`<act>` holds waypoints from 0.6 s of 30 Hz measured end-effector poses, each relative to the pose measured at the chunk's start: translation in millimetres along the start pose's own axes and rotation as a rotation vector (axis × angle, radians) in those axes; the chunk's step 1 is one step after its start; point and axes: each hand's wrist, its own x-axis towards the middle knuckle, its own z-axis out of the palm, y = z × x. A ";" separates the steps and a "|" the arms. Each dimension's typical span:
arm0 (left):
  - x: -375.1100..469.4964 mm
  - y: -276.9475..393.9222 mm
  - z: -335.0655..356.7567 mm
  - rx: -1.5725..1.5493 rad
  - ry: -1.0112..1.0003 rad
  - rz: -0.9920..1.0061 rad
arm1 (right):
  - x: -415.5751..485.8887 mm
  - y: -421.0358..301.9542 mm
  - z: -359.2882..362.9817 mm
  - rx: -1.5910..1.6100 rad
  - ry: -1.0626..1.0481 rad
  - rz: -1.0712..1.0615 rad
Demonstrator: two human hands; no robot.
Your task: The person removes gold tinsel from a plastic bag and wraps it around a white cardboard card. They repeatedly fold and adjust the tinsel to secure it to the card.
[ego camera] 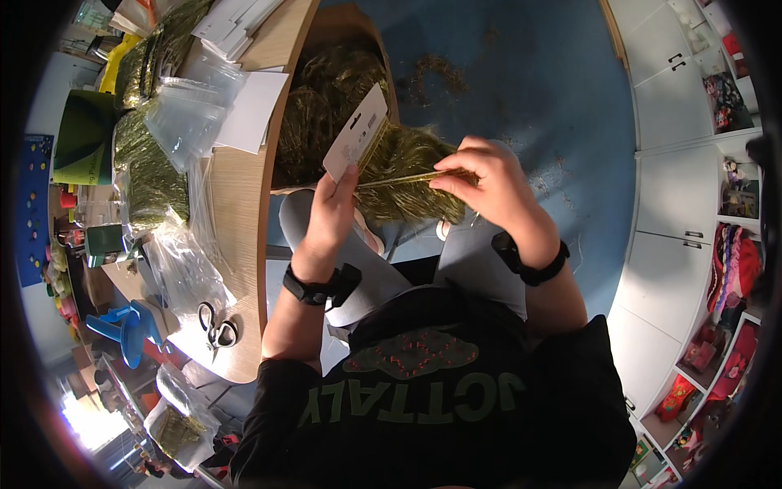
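Note:
My left hand (335,205) grips the lower end of a white printed card (360,131) with a hang slot, tilted over a cardboard box. From the card hangs a thick bunch of olive-gold tinsel strands (409,159), draped above my knees. A thin pale cord or strand bundle (397,180) runs taut from my left hand to my right hand (489,177), whose thumb and forefinger pinch it near the bunch's right side. Whether the cord is joined to the card is hidden by my left fingers.
On the wooden table (244,244) at left lie scissors (217,330), clear plastic sleeves (189,110), white cards (253,113) and more tinsel (149,165). A cardboard box (391,91) of tinsel stands beside the table. Loose strands litter the blue floor (550,91). White cabinets (666,171) line the right.

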 end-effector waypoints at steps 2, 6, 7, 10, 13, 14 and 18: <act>-1.6 8.7 -9.8 -0.030 -0.054 -0.153 | 3.1 5.8 -5.1 0.005 -0.012 -0.001; -7.8 17.7 -10.8 -0.164 -0.187 -0.192 | 11.4 23.6 1.7 0.095 0.036 0.092; -8.9 18.9 -10.1 -0.216 -0.225 -0.183 | 14.5 29.6 5.4 0.130 0.055 0.131; -13.1 22.1 -10.0 -0.285 -0.205 -0.275 | 19.1 43.5 15.1 0.191 0.080 0.236; -15.6 22.7 -9.5 -0.288 -0.209 -0.309 | 18.3 48.2 21.0 0.111 0.072 0.206; -15.7 22.5 -9.0 -0.300 -0.222 -0.298 | 18.2 48.2 22.0 0.122 0.072 0.212; -15.7 20.8 -7.5 -0.337 -0.265 -0.291 | 17.1 46.2 23.5 0.116 0.052 0.269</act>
